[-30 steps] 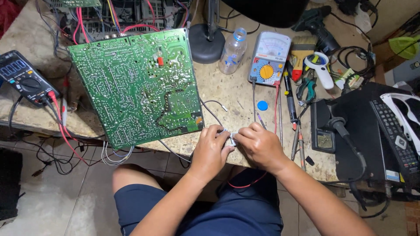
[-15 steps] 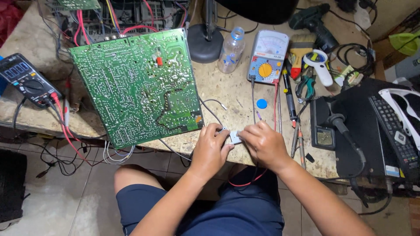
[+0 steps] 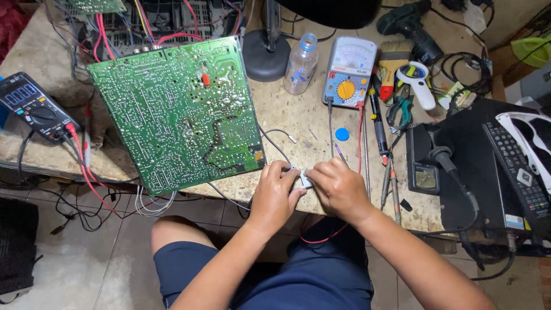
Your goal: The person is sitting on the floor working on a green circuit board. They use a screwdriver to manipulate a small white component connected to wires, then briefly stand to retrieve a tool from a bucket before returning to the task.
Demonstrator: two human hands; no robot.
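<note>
My left hand (image 3: 276, 192) and my right hand (image 3: 337, 185) meet at the front edge of the workbench (image 3: 304, 123), both pinching a small white part (image 3: 303, 179) between the fingertips. Most of that part is hidden by my fingers. Thin wires (image 3: 275, 140) run from it toward a large green circuit board (image 3: 175, 112), which lies solder side up just left of my left hand.
A digital multimeter (image 3: 31, 106) with red leads sits far left. An analog meter (image 3: 348, 72), clear bottle (image 3: 301, 63), lamp base (image 3: 266, 54), brush, pliers (image 3: 400, 109), magnifier and blue cap (image 3: 342, 134) lie behind. A soldering station (image 3: 427, 166) and remote (image 3: 512, 172) stand right.
Both hands stay on the small white part at the bench edge; the fingers have shifted slightly and the part shows more between them than a second ago.
</note>
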